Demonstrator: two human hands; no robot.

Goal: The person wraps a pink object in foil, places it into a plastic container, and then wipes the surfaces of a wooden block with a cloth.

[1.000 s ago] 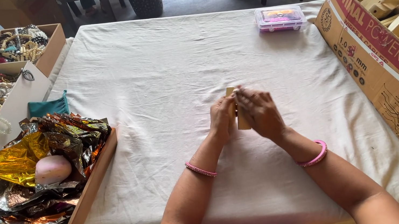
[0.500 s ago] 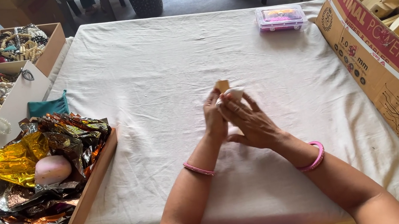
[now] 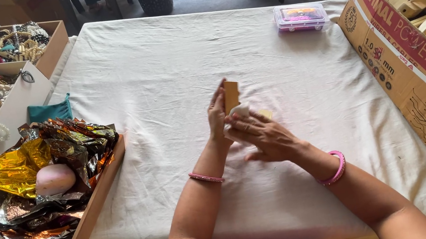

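Left hand is gripping a small tan wooden block upright, fingers closed along its edge, above the middle of the white tablecloth. Right hand is pressing a pale cloth wad against the block's base, fingers curled around it. Tray of foil wrappers is sitting left; cardboard box of wooden pieces right, clear plastic case beyond.

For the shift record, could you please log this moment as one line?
left hand: holds small wooden block upright | right hand: presses white cloth against it | under: white tablecloth
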